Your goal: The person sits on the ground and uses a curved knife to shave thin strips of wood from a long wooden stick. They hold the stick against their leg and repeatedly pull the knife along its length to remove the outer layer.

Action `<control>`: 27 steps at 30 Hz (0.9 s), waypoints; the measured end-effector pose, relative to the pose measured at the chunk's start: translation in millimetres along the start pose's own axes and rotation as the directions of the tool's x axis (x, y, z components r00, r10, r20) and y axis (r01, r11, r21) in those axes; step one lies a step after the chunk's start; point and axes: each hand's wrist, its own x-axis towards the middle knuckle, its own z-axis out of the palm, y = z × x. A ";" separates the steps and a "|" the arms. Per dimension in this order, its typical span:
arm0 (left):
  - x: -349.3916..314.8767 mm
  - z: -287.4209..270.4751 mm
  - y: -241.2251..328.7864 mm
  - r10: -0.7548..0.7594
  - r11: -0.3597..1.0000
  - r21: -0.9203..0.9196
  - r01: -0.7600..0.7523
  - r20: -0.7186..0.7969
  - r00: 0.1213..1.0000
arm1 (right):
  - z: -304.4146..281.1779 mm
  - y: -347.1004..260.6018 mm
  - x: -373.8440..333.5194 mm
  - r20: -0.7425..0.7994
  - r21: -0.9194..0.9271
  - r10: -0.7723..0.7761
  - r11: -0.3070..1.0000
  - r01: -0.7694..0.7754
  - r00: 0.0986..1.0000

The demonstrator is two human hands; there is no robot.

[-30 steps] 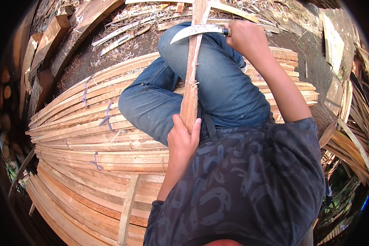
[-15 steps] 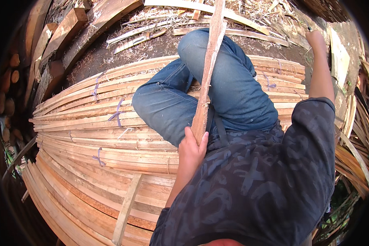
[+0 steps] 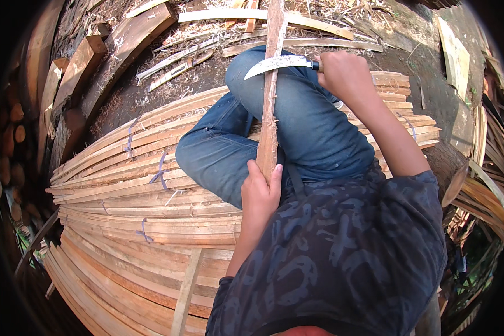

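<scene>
My left hand (image 3: 260, 187) is closed round the near end of a long rough wooden strip (image 3: 267, 126), which runs away from me over my raised knee and past the top of the view. My right hand (image 3: 344, 73) grips the dark handle of a curved knife (image 3: 277, 64). Its pale blade lies across the strip just above the knee, the tip pointing left. Whether the edge bites into the wood cannot be made out. Rough fibres stick out along the strip's edge, nearer my left hand.
I sit on bundles of sawn wooden slats (image 3: 196, 227) tied with purple string (image 3: 159, 171). Thick timber beams (image 3: 126, 53) lie at the far left. Shavings and offcuts (image 3: 179, 70) litter the ground ahead. More thin strips (image 3: 481, 204) are heaped at the right.
My right hand has swung in from the far right, bringing the knife across the strip. The strip has shifted slightly left in view, still in my left hand.
</scene>
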 end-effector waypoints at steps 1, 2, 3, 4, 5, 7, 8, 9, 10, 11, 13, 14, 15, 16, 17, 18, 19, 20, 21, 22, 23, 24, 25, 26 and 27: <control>-0.6 0.4 0.8 -0.005 0.999 0.032 0.006 -0.009 1.000 | 2.4 3.8 3.8 -0.012 -0.021 -0.019 1.000 0.019 1.000; -1.2 0.0 2.1 -0.011 0.998 0.064 0.012 -0.018 1.000 | 4.8 9.2 6.8 -0.024 -0.043 -0.039 0.998 0.038 0.999; -1.7 -0.8 3.2 -0.017 0.995 0.095 0.020 -0.028 0.999 | 7.1 12.4 11.3 -0.035 -0.064 -0.060 0.996 0.057 0.998; -2.3 -2.3 5.0 -0.009 0.993 0.114 0.013 -0.035 0.999 | -0.4 15.8 18.4 0.049 -0.086 -0.034 0.996 0.038 0.998; -2.0 -4.1 7.5 0.000 0.991 0.133 0.006 -0.043 0.999 | 4.4 18.3 22.0 0.036 -0.077 -0.036 0.996 0.038 0.999; -2.5 -5.5 8.9 0.012 0.987 0.162 -0.002 -0.056 0.998 | 13.9 24.1 28.8 0.004 -0.063 -0.031 0.998 0.032 0.999; -2.9 -6.1 9.1 0.014 0.985 0.173 -0.003 -0.063 0.998 | 14.6 25.1 32.9 0.037 -0.070 -0.037 0.997 0.039 0.999; -3.3 -6.6 9.3 0.016 0.983 0.184 -0.003 -0.070 0.997 | 18.8 26.1 35.0 0.021 -0.064 -0.038 0.997 0.040 0.999; -3.3 -7.3 10.8 0.016 0.987 0.164 -0.003 -0.078 0.997 | 23.9 26.0 38.1 0.001 -0.058 -0.045 0.997 0.045 0.999; -3.4 -8.1 12.8 0.014 0.990 0.143 -0.002 -0.086 0.996 | 26.3 26.7 41.9 -0.018 -0.051 -0.054 0.997 0.053 0.998; -2.9 -8.4 13.7 0.024 0.992 0.123 -0.011 -0.099 0.995 | 26.2 28.8 49.7 0.014 -0.035 -0.045 0.998 0.045 0.999; -1.1 -7.9 13.5 0.035 0.992 0.123 -0.022 -0.103 0.994 | 26.8 28.7 54.0 0.031 -0.023 -0.044 0.999 0.044 0.999; 0.7 -7.7 13.6 0.046 0.992 0.124 -0.033 -0.107 0.993 | 27.4 27.7 58.9 0.022 -0.015 0.029 0.999 -0.028 0.999; 2.0 -8.3 15.1 0.037 0.993 0.119 -0.025 -0.099 0.994 | 27.7 28.8 63.2 0.016 -0.007 0.106 0.994 -0.105 0.994; -2.6 -9.4 15.3 0.005 0.990 0.141 0.007 -0.085 0.996 | 25.1 35.5 71.6 0.008 0.000 0.182 0.983 -0.182 0.983; -10.5 -9.6 14.0 -0.008 0.988 0.153 0.017 -0.059 0.998 | 21.0 90.9 85.8 0.061 0.036 0.471 0.880 -0.474 0.880; -18.3 -12.2 6.5 -0.030 0.983 0.178 0.037 -0.043 0.999 | 17.2 143.5 89.7 -0.007 0.055 0.591 0.805 -0.590 0.806; -25.1 -9.2 -4.1 -0.008 0.991 0.130 0.013 -0.043 0.999 | 15.4 196.8 87.2 -0.044 -0.038 0.647 0.761 -0.648 0.762; -31.0 -3.0 -18.5 -0.009 0.997 0.080 0.014 -0.052 0.999 | 0.3 219.7 79.4 -0.005 -0.131 0.653 0.751 -0.648 0.757; -32.3 0.9 -26.2 0.005 0.999 0.039 -0.002 -0.061 0.998 | 3.1 260.9 71.5 -0.025 -0.150 0.654 0.745 -0.650 0.756; -27.0 -1.4 -25.2 -0.010 0.998 -0.067 0.009 -0.022 1.000 | -6.0 267.9 63.6 -0.043 -0.110 0.653 0.749 -0.653 0.756; -22.3 -1.2 -23.5 -0.021 0.985 -0.172 0.025 0.025 0.999 | -9.8 256.1 51.8 -0.027 -0.050 0.630 0.775 -0.630 0.776; -17.8 1.6 -21.9 -0.014 0.961 -0.276 0.034 0.072 0.997 | -5.2 233.6 37.2 -0.024 0.001 0.614 0.789 -0.614 0.789; -11.8 3.4 -22.2 0.052 0.939 -0.342 -0.026 0.068 0.996 | -5.4 201.4 26.6 -0.043 0.047 0.601 0.799 -0.599 0.798; -5.1 5.9 -23.0 0.063 0.894 -0.448 -0.002 0.121 0.991 | -2.3 162.5 11.8 -0.073 0.110 0.582 0.812 -0.574 0.810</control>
